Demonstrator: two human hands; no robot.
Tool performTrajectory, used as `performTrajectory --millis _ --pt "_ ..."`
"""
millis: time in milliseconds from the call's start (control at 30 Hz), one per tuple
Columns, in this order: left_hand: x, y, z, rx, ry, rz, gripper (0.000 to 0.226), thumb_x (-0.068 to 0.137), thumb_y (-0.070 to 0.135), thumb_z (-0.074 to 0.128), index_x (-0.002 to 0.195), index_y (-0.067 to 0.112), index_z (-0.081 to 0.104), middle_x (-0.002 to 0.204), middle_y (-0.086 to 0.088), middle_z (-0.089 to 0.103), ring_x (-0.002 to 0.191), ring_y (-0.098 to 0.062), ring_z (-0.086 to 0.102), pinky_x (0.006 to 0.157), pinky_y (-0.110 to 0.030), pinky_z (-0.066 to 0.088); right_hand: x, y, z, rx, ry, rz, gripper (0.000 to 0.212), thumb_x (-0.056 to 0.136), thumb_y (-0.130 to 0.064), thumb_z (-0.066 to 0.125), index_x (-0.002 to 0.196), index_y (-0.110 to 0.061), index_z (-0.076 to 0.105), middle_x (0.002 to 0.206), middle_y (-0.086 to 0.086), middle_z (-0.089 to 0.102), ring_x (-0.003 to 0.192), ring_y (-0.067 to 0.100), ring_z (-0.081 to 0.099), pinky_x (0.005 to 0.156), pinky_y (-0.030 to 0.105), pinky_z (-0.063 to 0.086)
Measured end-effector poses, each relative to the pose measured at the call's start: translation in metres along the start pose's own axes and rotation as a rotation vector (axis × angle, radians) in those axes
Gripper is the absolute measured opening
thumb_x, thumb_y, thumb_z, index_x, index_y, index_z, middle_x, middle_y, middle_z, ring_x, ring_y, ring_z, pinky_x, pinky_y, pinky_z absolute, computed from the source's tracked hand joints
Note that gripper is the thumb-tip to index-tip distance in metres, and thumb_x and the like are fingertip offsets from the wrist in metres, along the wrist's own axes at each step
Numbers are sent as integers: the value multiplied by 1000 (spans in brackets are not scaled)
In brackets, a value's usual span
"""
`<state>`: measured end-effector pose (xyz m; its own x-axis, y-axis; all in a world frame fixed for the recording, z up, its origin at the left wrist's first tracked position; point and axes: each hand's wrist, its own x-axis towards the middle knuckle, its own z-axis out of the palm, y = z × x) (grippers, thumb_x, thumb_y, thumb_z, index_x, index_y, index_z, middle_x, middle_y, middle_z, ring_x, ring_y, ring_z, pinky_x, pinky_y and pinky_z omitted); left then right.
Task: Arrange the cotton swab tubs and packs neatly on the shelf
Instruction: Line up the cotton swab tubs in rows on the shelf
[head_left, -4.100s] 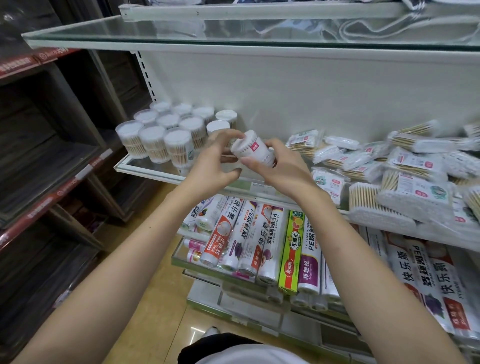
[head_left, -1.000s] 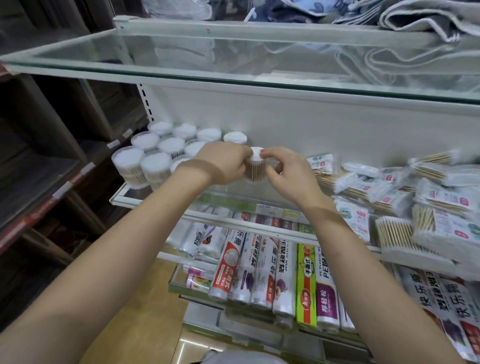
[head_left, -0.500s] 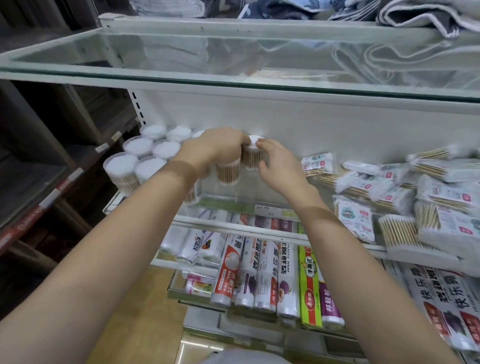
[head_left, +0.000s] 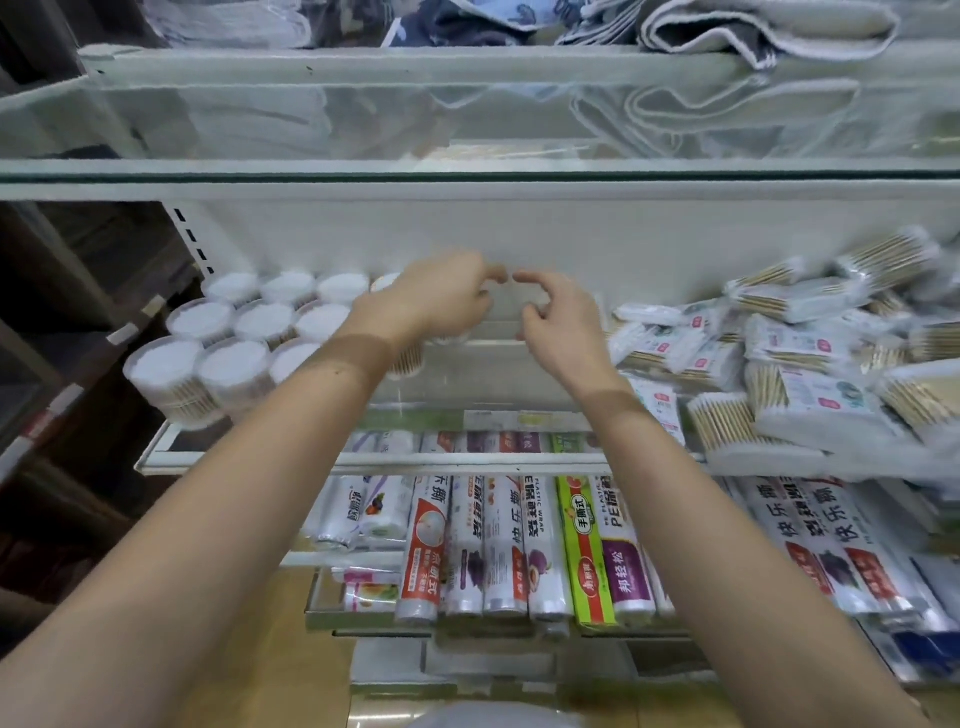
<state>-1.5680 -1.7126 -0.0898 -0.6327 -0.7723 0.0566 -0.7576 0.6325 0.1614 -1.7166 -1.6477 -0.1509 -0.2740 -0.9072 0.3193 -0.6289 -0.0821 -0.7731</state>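
Clear round cotton swab tubs (head_left: 265, 322) with white tops stand in tight rows at the left of the glass shelf (head_left: 249, 460). Bagged cotton swab packs (head_left: 810, 374) lie in a loose heap on the right. My left hand (head_left: 441, 301) hovers over the right end of the tub rows, fingers loosely curled, and hides the tubs under it; one tub (head_left: 410, 361) shows below the wrist. Beside it, my right hand (head_left: 556, 322) is also loosely curled with nothing in it. The fingertips of both hands almost meet in front of the white back panel.
A glass shelf (head_left: 467, 171) with folded towels (head_left: 753, 26) on it sits close above my hands. Rolls of plastic wrap (head_left: 519, 540) fill the shelf below. Bare glass lies between the tubs and the packs. Dark wooden shelving (head_left: 62, 338) stands to the left.
The tub that both hands held has been set among the tubs at the back and let go. Both hands have lifted off it, and my view has moved closer and up.
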Motion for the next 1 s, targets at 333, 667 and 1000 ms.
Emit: performTrajectory --millis 333,667,1000 --pt "39 150 25 -332 42 375 44 96 12 52 140 15 53 133 -1 60 100 -23 62 87 -25 42 -44 45 -140 -103 357 157 29 90 -11 54 116 -14 65 112 0 69 94 22 67 92 39 53" --pt "58 271 38 -570 60 490 32 94 15 53 122 26 64 120 7 64 101 -11 61 87 -33 54 -96 92 -257 -229 648 327 29 90 -9 56 116 -15 66 112 4 69 103 22 64 89 35 53" --pt "92 378 62 -379 23 551 39 97 19 59 136 19 57 135 2 60 119 -15 56 94 -25 42 -107 147 -312 -404 579 465 40 97 -24 57 135 -14 57 130 10 63 123 31 54 105 41 44"
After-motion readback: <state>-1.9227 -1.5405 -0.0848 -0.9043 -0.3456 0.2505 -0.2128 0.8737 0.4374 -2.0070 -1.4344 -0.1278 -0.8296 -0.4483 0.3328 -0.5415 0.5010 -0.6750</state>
